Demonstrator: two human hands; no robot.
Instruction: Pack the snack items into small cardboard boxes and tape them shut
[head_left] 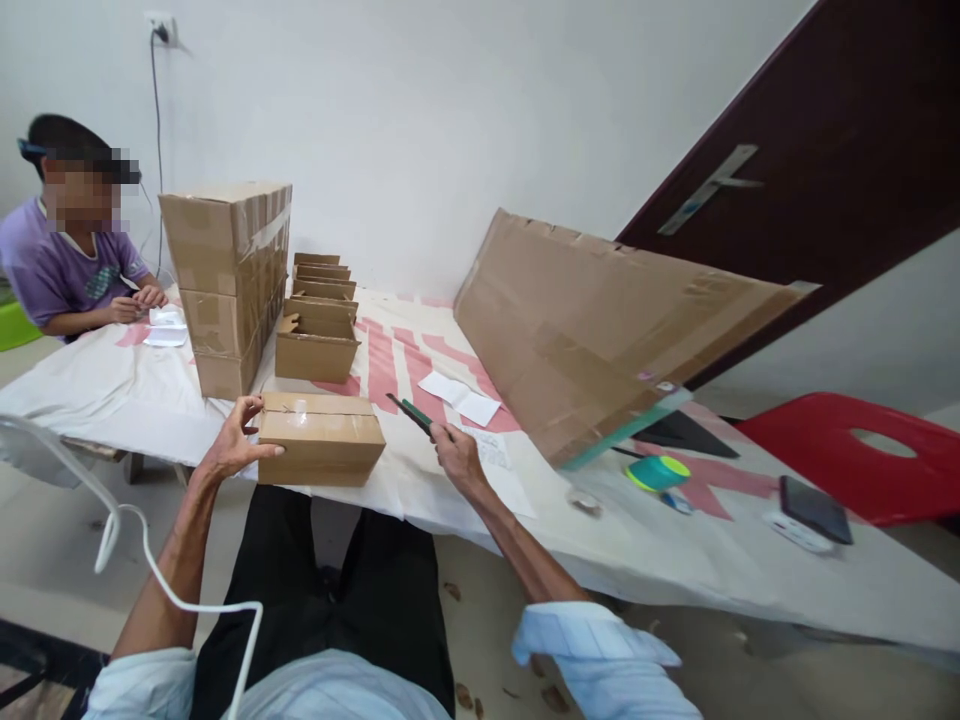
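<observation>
Single head-worn view, from wearer's side of taped cardboard box (322,440), facing forward and down. Lens above box, close enough to show clear tape (300,412) on its top. Black trousers (259,580) on near side of box, seen from above. White wall (420,130) beyond box, farther off. Wide coverage; maroon door (847,130), right of box, appears steeply slanted.

At the table's (615,545) near edge are one closed box (321,440) and one tool (416,412). Toward the far edge run one stack (208,240) three boxes high and open boxes (315,358) too overlapped to count; toward the right end, one cardboard sheet (600,340), one phone (816,508).
</observation>
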